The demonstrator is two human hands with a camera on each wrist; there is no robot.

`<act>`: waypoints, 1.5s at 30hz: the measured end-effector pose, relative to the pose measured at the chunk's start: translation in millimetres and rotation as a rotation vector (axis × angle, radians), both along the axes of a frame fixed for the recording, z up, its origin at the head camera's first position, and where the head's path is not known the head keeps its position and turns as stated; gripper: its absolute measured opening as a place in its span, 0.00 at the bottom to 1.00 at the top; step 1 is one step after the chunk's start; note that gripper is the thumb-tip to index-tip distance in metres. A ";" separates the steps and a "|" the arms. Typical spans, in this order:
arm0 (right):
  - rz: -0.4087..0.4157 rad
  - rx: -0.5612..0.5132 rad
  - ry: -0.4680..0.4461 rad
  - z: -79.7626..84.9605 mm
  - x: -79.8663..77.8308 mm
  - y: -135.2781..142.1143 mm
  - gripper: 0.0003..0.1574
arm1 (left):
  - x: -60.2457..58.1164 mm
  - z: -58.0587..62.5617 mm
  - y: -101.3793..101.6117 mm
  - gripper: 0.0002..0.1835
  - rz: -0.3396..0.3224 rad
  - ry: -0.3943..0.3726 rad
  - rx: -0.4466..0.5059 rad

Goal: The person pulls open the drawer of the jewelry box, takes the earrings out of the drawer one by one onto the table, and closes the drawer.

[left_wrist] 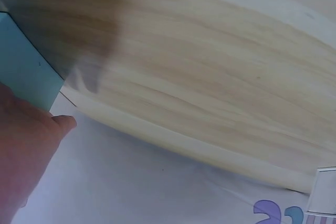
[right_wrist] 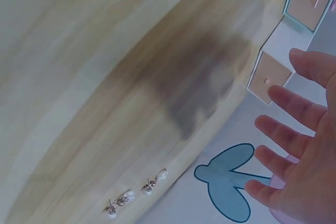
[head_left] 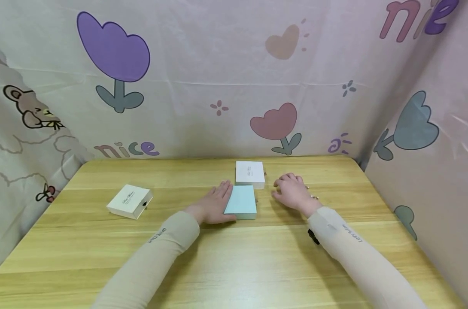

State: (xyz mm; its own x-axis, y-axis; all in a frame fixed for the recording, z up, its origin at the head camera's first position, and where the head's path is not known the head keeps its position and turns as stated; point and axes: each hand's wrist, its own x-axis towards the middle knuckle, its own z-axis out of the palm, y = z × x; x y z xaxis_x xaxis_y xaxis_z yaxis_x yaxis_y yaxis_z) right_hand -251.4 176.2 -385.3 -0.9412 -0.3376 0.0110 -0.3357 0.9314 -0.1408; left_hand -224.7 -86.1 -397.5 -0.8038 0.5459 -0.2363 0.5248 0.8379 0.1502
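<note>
A light blue drawer-style box (head_left: 241,199) lies mid-table. My left hand (head_left: 215,205) rests against its left side, fingers straight and thumb along the near edge. In the left wrist view the blue box (left_wrist: 26,61) shows beside the left hand (left_wrist: 26,150). To the right, above the table, my right hand (head_left: 292,192) holds nothing; its fingers are spread in the right wrist view. Near it lie pearl earrings (right_wrist: 121,202) on the wood. Behind the blue box is a white box (head_left: 250,174) with dark lettering; its pinkish drawer front (right_wrist: 268,80) faces right.
Another white lettered box (head_left: 129,201) with a dark pull tab sits at the table's left. The wooden table (head_left: 234,266) meets a printed cloth backdrop (head_left: 203,56) at its back edge. Cloth also hangs along both sides.
</note>
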 end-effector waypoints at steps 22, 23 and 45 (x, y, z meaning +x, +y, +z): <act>0.105 -0.107 -0.096 -8.7 9.0 -28.9 0.11 | -0.1 -4.6 11.1 0.53 0.029 -0.020 0.029; 0.105 -0.109 -0.099 -9.0 9.3 -29.8 0.10 | -0.1 -4.7 11.0 0.53 0.029 -0.019 0.035; 0.025 -0.142 -0.168 -2.8 6.4 -48.7 0.27 | 0.0 -3.7 11.7 0.54 0.022 -0.021 0.030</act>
